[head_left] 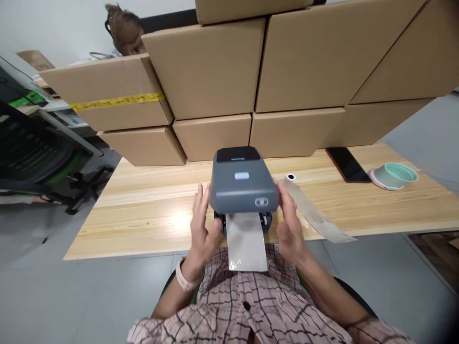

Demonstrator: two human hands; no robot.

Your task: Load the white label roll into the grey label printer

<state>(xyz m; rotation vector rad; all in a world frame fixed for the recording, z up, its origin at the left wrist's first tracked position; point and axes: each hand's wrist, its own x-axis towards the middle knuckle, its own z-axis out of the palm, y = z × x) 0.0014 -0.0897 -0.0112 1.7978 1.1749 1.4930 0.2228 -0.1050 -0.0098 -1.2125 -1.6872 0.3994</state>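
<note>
A grey label printer [243,184] stands near the front edge of the wooden table [150,210], its lid raised slightly. A strip of pale label paper [246,241] hangs out of its front slot toward my chest. My left hand [202,227] is beside the printer's left side, fingers stretched upward and apart, thumb near the front left corner. My right hand [289,224] is against the printer's right side, fingers extended along it. A loose strip of backing paper [315,215] trails from a small roll [290,177] to the right, past the table edge.
Stacked cardboard boxes [251,81] form a wall across the back of the table. A black phone [347,164] and a mint-green tape dispenser [394,175] lie at the right. Another person's head [124,31] shows behind the boxes. An office chair [39,153] stands at the left.
</note>
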